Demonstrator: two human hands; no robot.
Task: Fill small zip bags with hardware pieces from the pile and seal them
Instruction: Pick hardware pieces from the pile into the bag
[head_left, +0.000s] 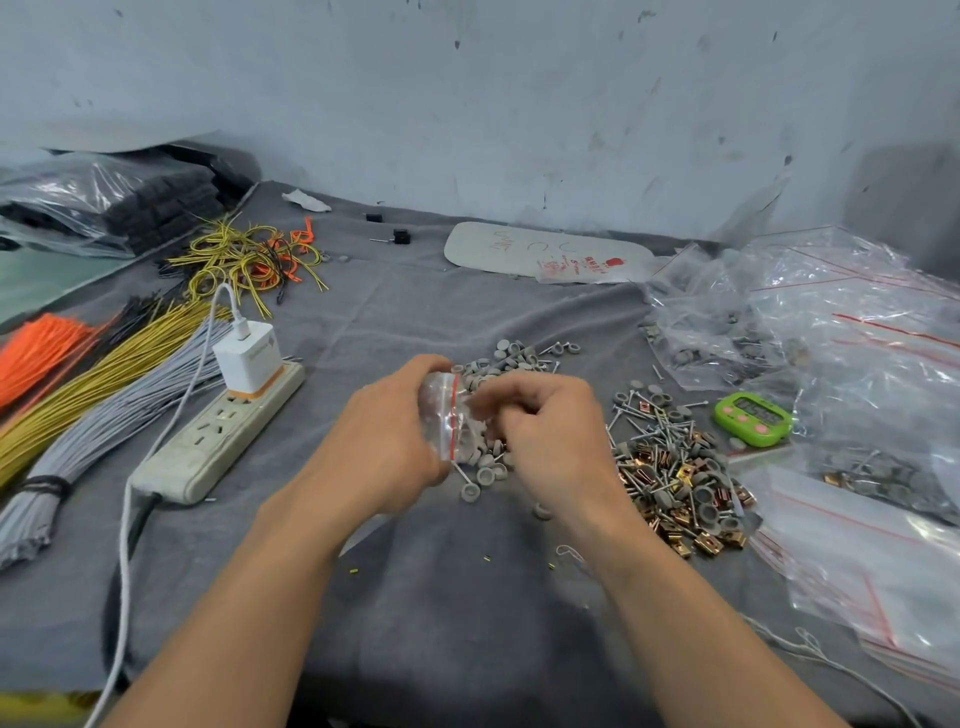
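**Both hands meet at a small zip bag over the grey pieces**

A grey cloth (467, 634) covers the table, and both forearms reach forward across it. The left hand (387, 436) has its fingers curled round a small clear zip bag (445, 410), held just above the cloth with its red strip turned toward the right hand (543, 428). The right hand's fingers are bunched at the bag's mouth; they are blurred, so I cannot tell whether they pinch anything.

Under and behind the hands lies a pile of grey round pieces (501, 361). To the right sits a mixed heap of screws and copper clips (675, 488), with empty zip bags (857, 566) beside it and a green timer (753, 418) just beyond. On the left is a power strip (208, 447) with a white charger (248, 358) plugged in, next to bundles of wire (104, 364).

Further back are filled clear bags (769, 317), loose yellow wires (244, 254) and a white card (545, 252) near the wall
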